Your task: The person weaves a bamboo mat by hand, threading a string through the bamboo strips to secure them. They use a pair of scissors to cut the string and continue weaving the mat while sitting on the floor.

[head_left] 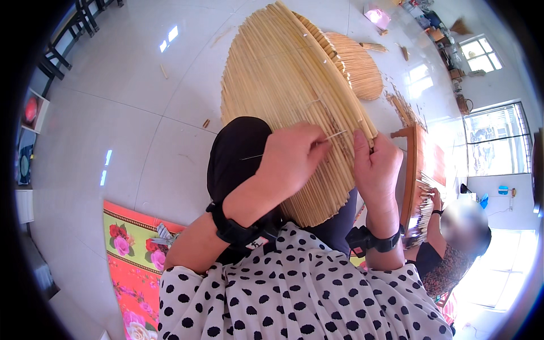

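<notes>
Across my lap rests a large oval mat of straw-coloured stalks, laid side by side, its far end tilted up. My left hand is closed in a pinch over the mat, on a thin pale strand; whether it is a needle or a thread I cannot tell. A thin dark line also sticks out from behind that hand toward my knee. With thumb and fingers my right hand grips the mat's right edge, where thicker stalks run lengthwise. The fingers underneath are hidden.
Beyond the mat, another rounded stalk piece lies on the tiled floor, with loose stalks near it. At right, a person handles stalks beside a wooden table. A floral cloth spreads at lower left.
</notes>
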Available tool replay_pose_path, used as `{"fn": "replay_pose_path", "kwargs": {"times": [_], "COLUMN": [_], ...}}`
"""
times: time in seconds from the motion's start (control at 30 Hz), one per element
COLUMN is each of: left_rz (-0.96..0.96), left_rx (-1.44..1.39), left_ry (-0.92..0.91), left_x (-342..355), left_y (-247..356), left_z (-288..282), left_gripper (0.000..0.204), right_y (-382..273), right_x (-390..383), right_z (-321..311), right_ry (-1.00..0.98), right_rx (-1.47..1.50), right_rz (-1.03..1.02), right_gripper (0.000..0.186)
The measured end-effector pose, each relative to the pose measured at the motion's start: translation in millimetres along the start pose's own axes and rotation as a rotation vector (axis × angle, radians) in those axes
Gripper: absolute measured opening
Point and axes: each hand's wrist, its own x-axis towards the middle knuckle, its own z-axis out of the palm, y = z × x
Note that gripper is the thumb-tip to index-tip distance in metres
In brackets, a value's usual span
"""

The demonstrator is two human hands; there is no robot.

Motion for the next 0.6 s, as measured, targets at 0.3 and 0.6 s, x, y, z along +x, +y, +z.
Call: {"fn": "replay_pose_path", "kwargs": {"times": [0.3, 0.6], "left_rz": [-0.18, -0.025], "left_rx": [-1.373, -1.08], "left_ry": [0.271, 0.326], "left_x": [28, 73], "left_y": [7, -8], "left_z": [-29, -69], "left_gripper": [0.014, 0.013], "right_y": [-6, -14], "right_x": [-1, 0], "right_z": [0, -1], "right_ry": [-0.014, -0.031], "right_rx": [0.037, 0.047], "right_rz": [0.031, -0.009], "right_gripper": [0.021, 0.017]}}
